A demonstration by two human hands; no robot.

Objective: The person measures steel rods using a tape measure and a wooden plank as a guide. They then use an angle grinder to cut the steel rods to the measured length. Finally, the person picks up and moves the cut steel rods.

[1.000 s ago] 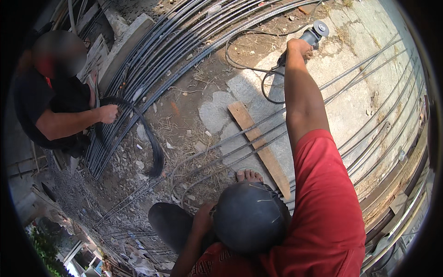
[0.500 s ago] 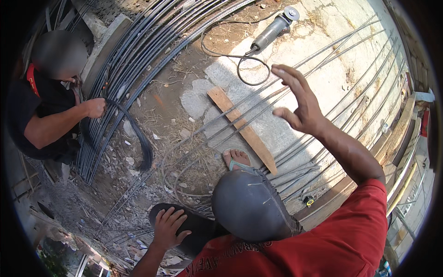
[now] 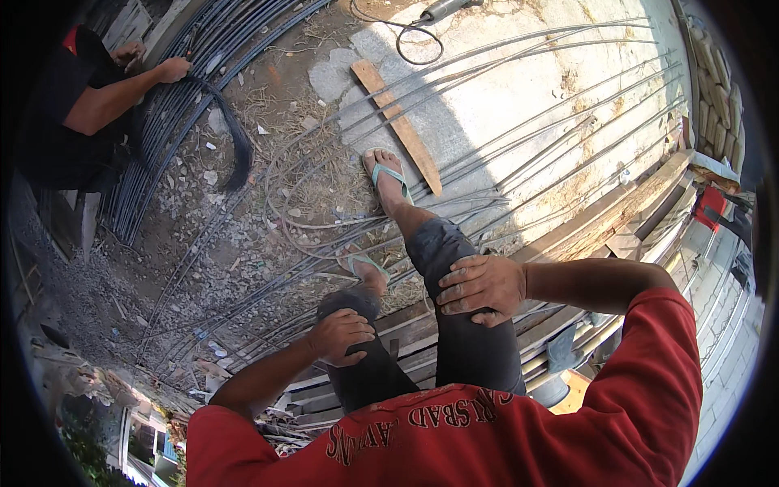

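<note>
My left hand [image 3: 341, 338] rests on my left knee, fingers laid over the dark trouser cloth [image 3: 369, 381]. On the other leg, my right hand [image 3: 484, 288] lies across the thigh just above the knee, fingers draped and a little apart. Neither hand holds anything. Both my feet, in pale green flip-flops [image 3: 388, 172], stand among thin steel bars [image 3: 560, 109]. A wooden plank [image 3: 399, 130] lies under some of those bars, beyond my right foot.
At the left a co-worker [image 3: 101, 105] in dark clothes sits by a stack of rebar [image 3: 174, 154], near a hanging bundle of black wire [image 3: 235, 146]. An angle grinder [image 3: 441, 10] with its cable is at the top edge. Timber beams [image 3: 641, 203] line the right.
My right hand has come down from the air onto my right thigh. My left hand stays on the left leg. The view has tilted, with my knees now apart and both feet showing.
</note>
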